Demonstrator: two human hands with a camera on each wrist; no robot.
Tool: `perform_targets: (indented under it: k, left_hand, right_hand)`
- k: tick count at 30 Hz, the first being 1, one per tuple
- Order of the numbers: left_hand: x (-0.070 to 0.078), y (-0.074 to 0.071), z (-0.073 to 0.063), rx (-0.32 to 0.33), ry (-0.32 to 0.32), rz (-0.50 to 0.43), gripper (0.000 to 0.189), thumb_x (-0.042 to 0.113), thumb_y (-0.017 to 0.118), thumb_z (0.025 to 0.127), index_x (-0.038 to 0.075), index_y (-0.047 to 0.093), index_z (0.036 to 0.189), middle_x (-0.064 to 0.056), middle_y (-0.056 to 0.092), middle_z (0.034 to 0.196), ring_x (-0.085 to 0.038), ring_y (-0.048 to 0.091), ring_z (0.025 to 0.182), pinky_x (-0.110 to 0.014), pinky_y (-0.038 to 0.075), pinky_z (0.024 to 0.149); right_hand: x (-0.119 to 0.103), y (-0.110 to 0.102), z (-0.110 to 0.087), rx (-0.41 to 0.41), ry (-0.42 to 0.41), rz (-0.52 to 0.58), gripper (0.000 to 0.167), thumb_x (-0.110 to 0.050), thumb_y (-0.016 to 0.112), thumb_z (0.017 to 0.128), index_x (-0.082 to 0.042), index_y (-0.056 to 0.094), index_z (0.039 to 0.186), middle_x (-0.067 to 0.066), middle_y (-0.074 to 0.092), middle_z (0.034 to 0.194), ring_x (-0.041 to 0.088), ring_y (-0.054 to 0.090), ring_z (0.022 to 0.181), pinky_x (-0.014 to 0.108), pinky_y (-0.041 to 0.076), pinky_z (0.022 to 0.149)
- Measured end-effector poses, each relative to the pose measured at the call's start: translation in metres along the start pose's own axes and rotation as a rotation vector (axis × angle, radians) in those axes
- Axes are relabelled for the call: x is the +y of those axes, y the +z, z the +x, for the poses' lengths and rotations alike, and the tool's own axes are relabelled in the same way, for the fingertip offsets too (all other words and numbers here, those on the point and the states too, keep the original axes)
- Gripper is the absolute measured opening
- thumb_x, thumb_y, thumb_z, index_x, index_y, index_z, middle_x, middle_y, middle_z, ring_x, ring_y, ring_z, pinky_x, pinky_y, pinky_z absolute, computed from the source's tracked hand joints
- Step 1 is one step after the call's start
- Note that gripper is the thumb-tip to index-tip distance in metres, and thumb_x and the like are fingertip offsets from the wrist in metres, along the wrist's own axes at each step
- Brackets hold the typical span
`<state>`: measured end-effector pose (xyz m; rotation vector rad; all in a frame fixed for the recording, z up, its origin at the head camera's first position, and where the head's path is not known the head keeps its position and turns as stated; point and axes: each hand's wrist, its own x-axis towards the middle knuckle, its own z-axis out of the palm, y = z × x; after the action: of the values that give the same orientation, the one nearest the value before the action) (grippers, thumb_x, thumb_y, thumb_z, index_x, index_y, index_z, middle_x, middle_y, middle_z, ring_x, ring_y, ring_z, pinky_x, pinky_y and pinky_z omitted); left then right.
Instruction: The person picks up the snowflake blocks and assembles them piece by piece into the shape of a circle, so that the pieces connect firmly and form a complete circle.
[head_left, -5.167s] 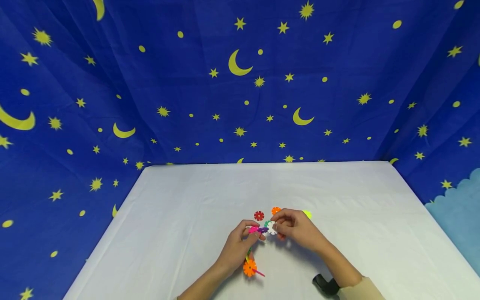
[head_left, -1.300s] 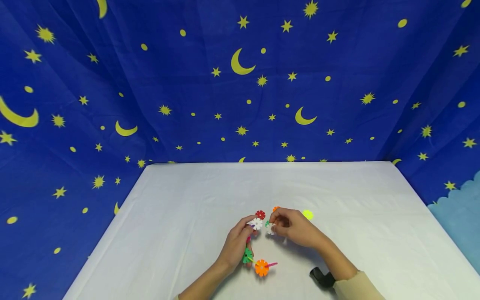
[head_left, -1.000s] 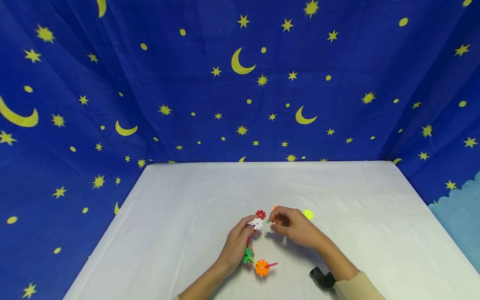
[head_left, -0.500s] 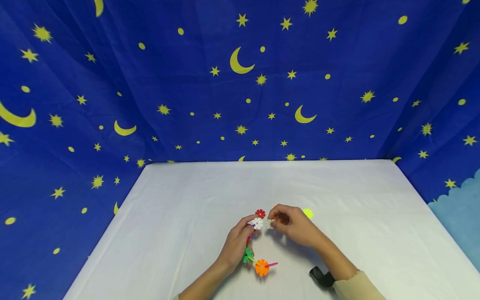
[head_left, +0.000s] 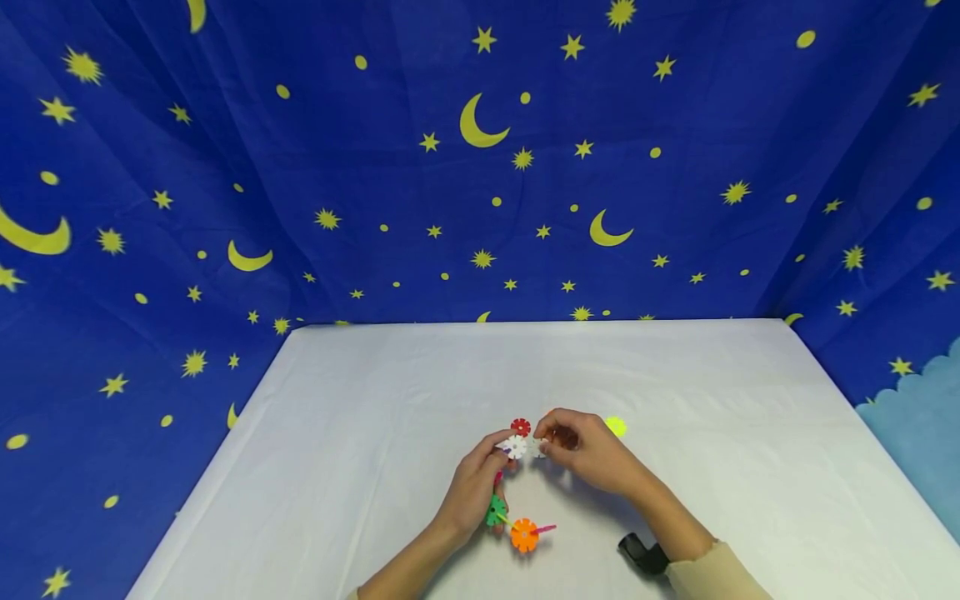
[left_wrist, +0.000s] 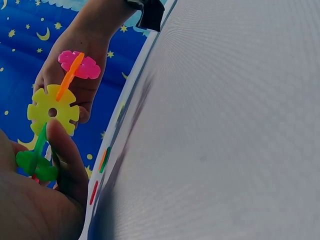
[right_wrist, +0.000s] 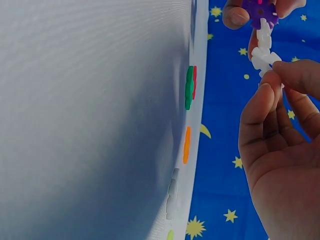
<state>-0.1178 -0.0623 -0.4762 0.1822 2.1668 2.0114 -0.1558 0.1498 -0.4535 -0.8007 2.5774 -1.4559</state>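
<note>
Both hands busy, raised over the worktop (head_left: 390, 400). Left hand (head_left: 468, 492) clamped on a chain of notched discs (head_left: 496, 510), its white end disc (head_left: 516, 447) and a purple disc (right_wrist: 255, 12) at the fingertips. Right hand (head_left: 596, 454) pinches a separate white disc (head_left: 539, 450) between thumb and finger.

Key relation: the pinched disc lies just right of the white end disc, about level with it. Right wrist view sets the two whites almost in line; whether they touch, cannot tell. Right hand is the nearer to the gap. Chain's long axis runs from that white end toward the worktop's near side, past the left palm, then bends right at an orange disc (head_left: 525, 535); a pink disc (left_wrist: 90, 69) ends it, free of both hands.

Surface: white, lightly creased. Loose pieces lie between the hands and the far edge, well in from both far corners: red disc (head_left: 521, 427), green disc (right_wrist: 189, 89) beside it, loose orange disc (right_wrist: 187, 145), pale disc (right_wrist: 172, 194), yellow disc (head_left: 616, 427) rightmost. Near edge out of frame.

Room: blue cloth (head_left: 405, 192) with yellow moons and stars behind the far edge and along both sides. Beige sleeve (head_left: 716, 575) on the right arm, black wrist mount (head_left: 643, 554) by it.
</note>
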Motion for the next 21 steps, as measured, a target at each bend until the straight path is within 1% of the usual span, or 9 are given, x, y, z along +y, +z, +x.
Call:
perform_targets:
  k: [8, 16, 21]
  left_hand:
    - [-0.0011, -0.0001, 0.0007, -0.02, 0.022, 0.034, 0.033, 0.015, 0.044, 0.101, 0.011, 0.057, 0.131, -0.018, 0.059, 0.098, -0.011, 0.043, 0.045, -0.021, 0.041, 0.038]
    - [0.0005, -0.0002, -0.0017, -0.031, 0.009, 0.023, 0.033, 0.016, 0.045, 0.102, 0.013, 0.056, 0.133, -0.018, 0.058, 0.098, -0.012, 0.043, 0.043, -0.022, 0.039, 0.033]
    - [-0.0004, -0.0002, -0.0009, -0.032, 0.014, 0.048, 0.033, 0.016, 0.044, 0.102, 0.013, 0.056, 0.133, -0.018, 0.059, 0.097, -0.01, 0.042, 0.044, -0.02, 0.039, 0.036]
  right_hand:
    - [-0.0011, 0.0008, -0.0002, 0.0, -0.007, -0.016, 0.016, -0.01, 0.069, 0.089, -0.021, 0.066, 0.099, -0.01, 0.061, 0.085, 0.012, 0.056, 0.071, 0.027, 0.05, 0.064]
    - [-0.0021, 0.0025, -0.0001, -0.002, -0.028, -0.018, 0.02, -0.007, 0.07, 0.087, -0.022, 0.066, 0.099, -0.011, 0.06, 0.084, 0.013, 0.055, 0.071, 0.026, 0.049, 0.062]
    - [-0.0026, 0.0048, 0.0, 0.009, -0.005, -0.017, 0.016, -0.009, 0.071, 0.087, -0.02, 0.065, 0.096, -0.01, 0.06, 0.082, 0.012, 0.056, 0.069, 0.026, 0.05, 0.061]
